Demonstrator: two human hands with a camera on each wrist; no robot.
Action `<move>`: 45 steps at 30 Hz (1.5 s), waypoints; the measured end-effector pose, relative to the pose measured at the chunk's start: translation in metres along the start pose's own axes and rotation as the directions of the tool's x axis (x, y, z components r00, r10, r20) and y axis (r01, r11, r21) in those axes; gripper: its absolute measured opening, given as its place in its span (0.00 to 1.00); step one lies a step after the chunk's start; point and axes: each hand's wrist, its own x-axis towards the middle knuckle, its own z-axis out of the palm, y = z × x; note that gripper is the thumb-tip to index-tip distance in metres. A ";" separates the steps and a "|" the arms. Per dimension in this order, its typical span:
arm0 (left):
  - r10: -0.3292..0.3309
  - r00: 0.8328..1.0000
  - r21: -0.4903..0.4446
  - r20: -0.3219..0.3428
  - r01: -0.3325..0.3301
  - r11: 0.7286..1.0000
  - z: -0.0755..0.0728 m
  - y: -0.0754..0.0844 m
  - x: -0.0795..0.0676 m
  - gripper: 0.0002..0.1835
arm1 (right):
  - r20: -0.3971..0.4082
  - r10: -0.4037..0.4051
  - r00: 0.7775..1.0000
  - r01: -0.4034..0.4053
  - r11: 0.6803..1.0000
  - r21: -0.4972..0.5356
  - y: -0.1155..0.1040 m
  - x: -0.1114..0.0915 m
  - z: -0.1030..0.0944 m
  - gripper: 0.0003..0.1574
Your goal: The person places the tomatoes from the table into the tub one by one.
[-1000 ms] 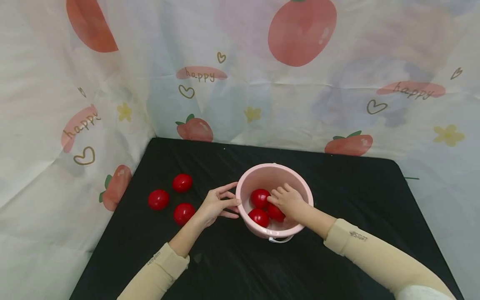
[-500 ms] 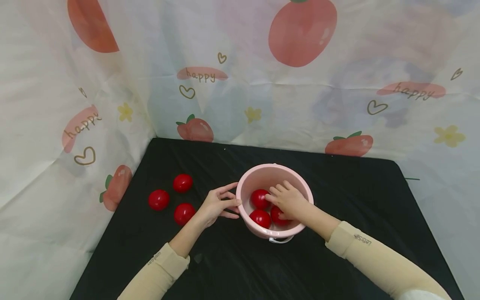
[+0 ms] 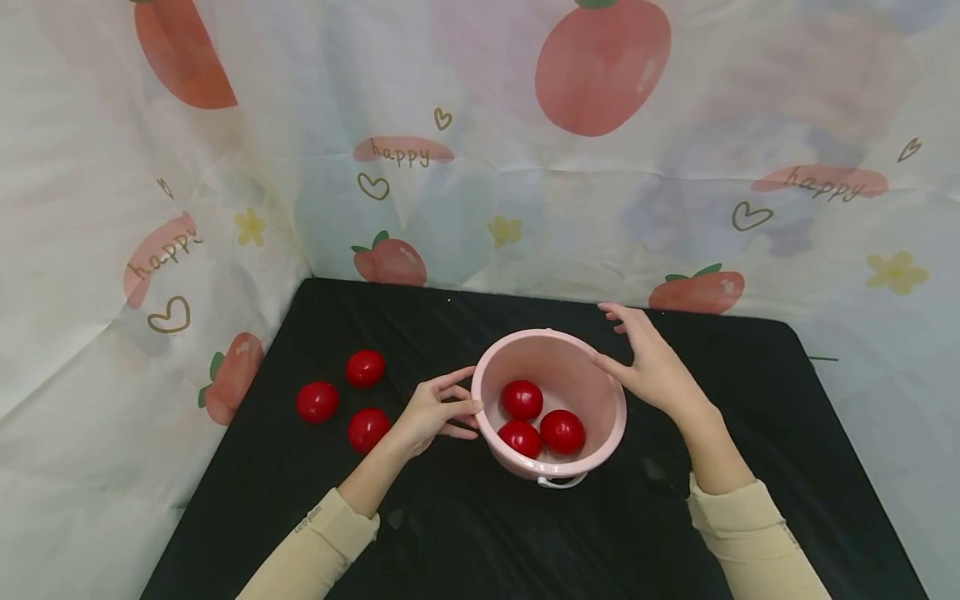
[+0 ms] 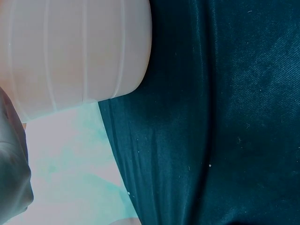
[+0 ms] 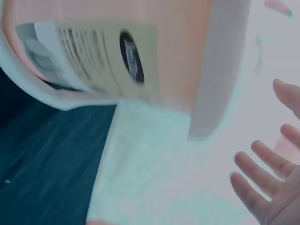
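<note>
A pink bucket (image 3: 550,348) stands upright in the middle of the dark table in the head view. Inside it lie three shiny red balls (image 3: 562,432). My left hand (image 3: 435,410) touches the bucket's left side, its fingers loosely spread and the thumb at the rim. At the bucket's right rim my right hand (image 3: 656,367) has its fingers extended and holds nothing; the thumb tip lies close to the rim. In the right wrist view the right hand (image 5: 272,178) appears with spread fingers beside the bucket (image 5: 183,56), whose wall bears a label.
Three more red balls (image 3: 317,402) lie on the black-covered table (image 3: 480,533), left of the bucket, one close to the left forearm. A white bucket handle (image 3: 561,482) hangs at the front. A fruit-printed cloth (image 3: 525,183) rises behind and at the left.
My right hand has left the inside of the bucket and moved up and right to its rim, uncovering the balls. The left hand and bucket have stayed put.
</note>
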 end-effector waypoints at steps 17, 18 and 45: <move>-0.001 1.000 0.008 -0.010 0.001 1.000 0.000 -0.001 0.000 0.32 | 0.241 0.241 0.940 -0.341 0.684 0.644 0.042 -0.068 0.009 0.33; -0.002 1.000 0.009 -0.013 0.002 1.000 0.000 0.000 -0.001 0.32 | 0.263 0.243 0.934 -0.357 0.673 0.648 0.041 -0.071 0.012 0.33; 0.573 0.819 0.775 -0.028 -0.344 0.530 -0.012 0.002 -0.017 0.30 | 0.310 0.361 0.879 -0.471 0.562 0.680 0.021 -0.075 0.025 0.36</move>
